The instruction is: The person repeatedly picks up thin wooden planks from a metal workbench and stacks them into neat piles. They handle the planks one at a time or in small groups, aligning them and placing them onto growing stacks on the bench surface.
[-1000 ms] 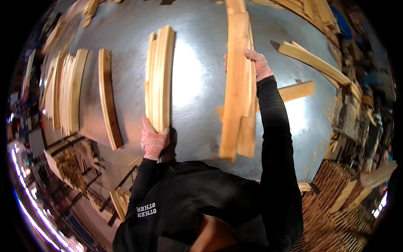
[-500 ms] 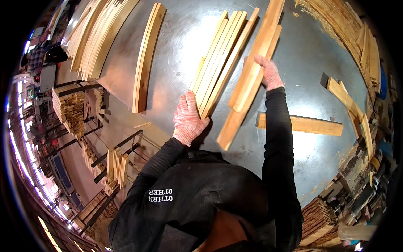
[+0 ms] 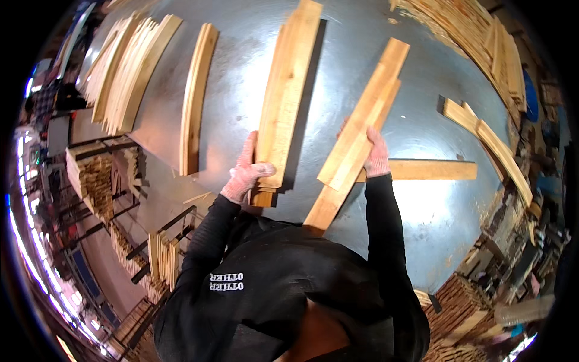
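Observation:
Both my hands wear pale, reddish-stained gloves. My left hand grips the near end of a stack of wooden boards, its thumb across the top and its forefinger along the left side. These boards lie with a broad face up, their near ends uneven. My right hand is closed on the right edge of two overlapping wooden boards, slanting from far right to near left. Some of its fingers are hidden beneath them. Below that hand, a single board lies crosswise on the metal table.
A narrow pair of boards lies left of my left hand, and a larger row of boards beyond it. Crossed offcuts sit at the right. Wood strips and sawdust line the far right edge. Stacked lumber stands at left.
The left boards, on edge and fanned before, now lie broad face up in a stack, with my left thumb over them. My right hand and its two boards have come nearer to me.

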`<state>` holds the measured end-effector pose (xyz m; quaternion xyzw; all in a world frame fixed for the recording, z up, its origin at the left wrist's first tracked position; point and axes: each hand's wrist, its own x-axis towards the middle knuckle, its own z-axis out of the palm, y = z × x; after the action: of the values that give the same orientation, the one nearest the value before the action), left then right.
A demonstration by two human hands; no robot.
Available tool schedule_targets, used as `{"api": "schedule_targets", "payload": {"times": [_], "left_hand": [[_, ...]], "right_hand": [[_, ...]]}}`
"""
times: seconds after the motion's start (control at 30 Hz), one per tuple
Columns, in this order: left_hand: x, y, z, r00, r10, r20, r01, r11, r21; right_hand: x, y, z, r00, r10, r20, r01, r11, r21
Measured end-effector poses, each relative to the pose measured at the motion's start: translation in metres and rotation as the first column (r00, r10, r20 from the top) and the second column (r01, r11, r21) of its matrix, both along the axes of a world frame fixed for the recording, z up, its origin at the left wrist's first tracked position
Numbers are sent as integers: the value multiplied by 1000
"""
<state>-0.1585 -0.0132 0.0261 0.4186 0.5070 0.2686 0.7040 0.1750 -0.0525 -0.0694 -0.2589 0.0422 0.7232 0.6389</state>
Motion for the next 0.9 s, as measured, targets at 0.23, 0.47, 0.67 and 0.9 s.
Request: {"api": "schedule_targets", "payload": {"times": [0.23,0.47,0.67,0.9], "left_hand": [[26,-13,0,491,-94,-866,453,877,161],[27,-27,-47,579,31,-814,577,690,437],[10,-22,-54,612,-37,-790,375,893,248],[-39,8,-42,914,-12,-406,148,941,305]], "right_hand": [[-15,-17,28,965,62,254,-44,996,-75],[19,-17,36,975,7,221,-30,994,103],[38,-12,62,986,-34,166,2,982,187],[-24,31,86,-272,491,828,164,871,-463]]}}
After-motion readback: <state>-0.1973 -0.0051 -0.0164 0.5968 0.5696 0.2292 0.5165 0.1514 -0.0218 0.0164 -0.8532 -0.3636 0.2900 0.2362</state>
